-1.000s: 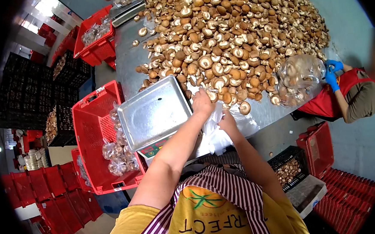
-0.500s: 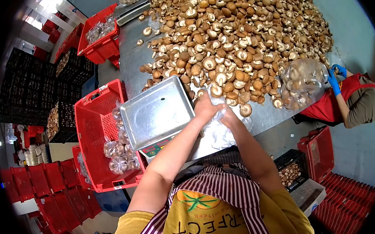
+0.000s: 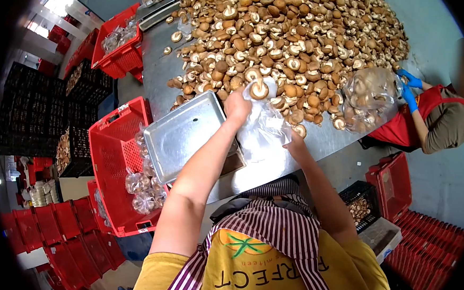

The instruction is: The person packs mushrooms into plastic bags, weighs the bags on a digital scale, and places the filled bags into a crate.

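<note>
My left hand [image 3: 238, 108] is closed at the upper left edge of a clear plastic bag [image 3: 263, 130], beside the near edge of the mushroom pile [image 3: 300, 45]. A mushroom [image 3: 259, 89] with its pale underside showing is at the bag's top edge. My right hand [image 3: 296, 145] pinches the bag's lower right side. The bag hangs spread between both hands over the metal table [image 3: 327, 138]. Left of my left hand is a scale with a metal tray [image 3: 186, 134], with nothing on it.
A red crate [image 3: 108, 168] with bagged mushrooms [image 3: 144, 202] stands left of the scale. Another red crate [image 3: 111, 62] and a second scale [image 3: 157, 11] are farther back. At right, a co-worker's blue-gloved hands [image 3: 409, 94] touch a large bag of mushrooms [image 3: 370, 96].
My hands have moved apart, and the bag, bunched up before, is now spread between them. A mushroom now shows at its top edge. My right hand has shifted right.
</note>
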A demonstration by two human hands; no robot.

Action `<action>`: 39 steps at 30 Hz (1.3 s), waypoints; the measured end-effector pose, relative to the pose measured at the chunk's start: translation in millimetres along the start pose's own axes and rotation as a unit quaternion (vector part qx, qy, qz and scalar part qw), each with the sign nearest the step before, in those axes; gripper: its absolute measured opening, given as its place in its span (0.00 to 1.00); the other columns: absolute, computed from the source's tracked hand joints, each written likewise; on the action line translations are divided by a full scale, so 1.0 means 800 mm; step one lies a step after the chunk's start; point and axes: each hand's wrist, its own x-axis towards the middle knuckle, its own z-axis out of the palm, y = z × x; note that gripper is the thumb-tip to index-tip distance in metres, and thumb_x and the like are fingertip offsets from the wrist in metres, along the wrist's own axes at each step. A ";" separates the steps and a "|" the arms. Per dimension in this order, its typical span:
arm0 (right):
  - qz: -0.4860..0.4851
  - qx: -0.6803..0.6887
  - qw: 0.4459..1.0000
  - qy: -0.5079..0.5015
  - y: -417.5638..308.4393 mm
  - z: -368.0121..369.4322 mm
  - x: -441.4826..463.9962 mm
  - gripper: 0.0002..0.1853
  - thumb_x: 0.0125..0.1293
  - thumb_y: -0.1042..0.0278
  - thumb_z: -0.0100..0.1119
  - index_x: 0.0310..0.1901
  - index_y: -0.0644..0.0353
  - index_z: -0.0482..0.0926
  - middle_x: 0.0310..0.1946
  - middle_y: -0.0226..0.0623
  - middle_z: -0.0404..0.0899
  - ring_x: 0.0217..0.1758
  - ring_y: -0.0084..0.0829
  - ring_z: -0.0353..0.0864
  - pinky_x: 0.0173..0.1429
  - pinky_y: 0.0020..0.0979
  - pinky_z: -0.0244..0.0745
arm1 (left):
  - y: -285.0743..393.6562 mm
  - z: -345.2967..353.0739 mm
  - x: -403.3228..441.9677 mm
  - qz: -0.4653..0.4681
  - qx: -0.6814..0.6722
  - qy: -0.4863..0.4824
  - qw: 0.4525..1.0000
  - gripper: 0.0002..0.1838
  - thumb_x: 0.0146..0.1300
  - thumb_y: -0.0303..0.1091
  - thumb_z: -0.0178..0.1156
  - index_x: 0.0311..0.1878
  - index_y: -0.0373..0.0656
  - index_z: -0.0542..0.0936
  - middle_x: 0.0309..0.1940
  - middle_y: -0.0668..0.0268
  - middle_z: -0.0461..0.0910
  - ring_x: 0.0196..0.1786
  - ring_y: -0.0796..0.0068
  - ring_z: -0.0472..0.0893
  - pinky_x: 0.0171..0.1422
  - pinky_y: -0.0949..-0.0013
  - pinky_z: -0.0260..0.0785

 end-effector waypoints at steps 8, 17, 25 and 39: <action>0.228 0.339 0.912 -0.018 -0.057 -0.004 -0.006 0.24 0.75 0.59 0.45 0.68 0.59 0.62 0.59 0.42 0.72 0.60 0.39 0.75 0.60 0.41 0.75 | 0.051 -0.065 0.013 0.139 -0.005 0.045 0.989 0.16 0.52 0.25 0.61 0.46 0.46 0.82 0.40 0.50 0.83 0.44 0.48 0.82 0.51 0.51 0.73; 0.010 0.510 0.855 -0.096 -0.009 0.008 -0.020 0.27 0.75 0.49 0.47 0.69 0.54 0.61 0.63 0.36 0.69 0.65 0.33 0.70 0.68 0.42 0.68 | 0.068 -0.024 -0.197 0.283 0.052 -0.117 0.951 0.25 0.50 0.25 0.63 0.55 0.39 0.75 0.42 0.49 0.74 0.31 0.52 0.82 0.32 0.56 0.79; 0.393 0.488 0.771 0.115 0.035 -0.053 -0.081 0.32 0.73 0.39 0.41 0.62 0.61 0.70 0.50 0.43 0.79 0.46 0.38 0.81 0.42 0.36 0.80 | 0.008 0.064 -0.253 0.130 -0.053 -0.367 0.920 0.46 0.52 0.40 0.70 0.73 0.42 0.60 0.63 0.50 0.66 0.57 0.43 0.75 0.60 0.54 0.72; 0.270 0.362 0.883 0.132 -0.003 -0.032 0.035 0.26 0.68 0.51 0.60 0.60 0.61 0.71 0.47 0.39 0.81 0.43 0.33 0.84 0.43 0.33 0.83 | -0.023 0.163 -0.151 0.040 -0.195 -0.188 0.962 0.22 0.55 0.27 0.59 0.55 0.38 0.71 0.51 0.47 0.76 0.58 0.45 0.75 0.60 0.54 0.69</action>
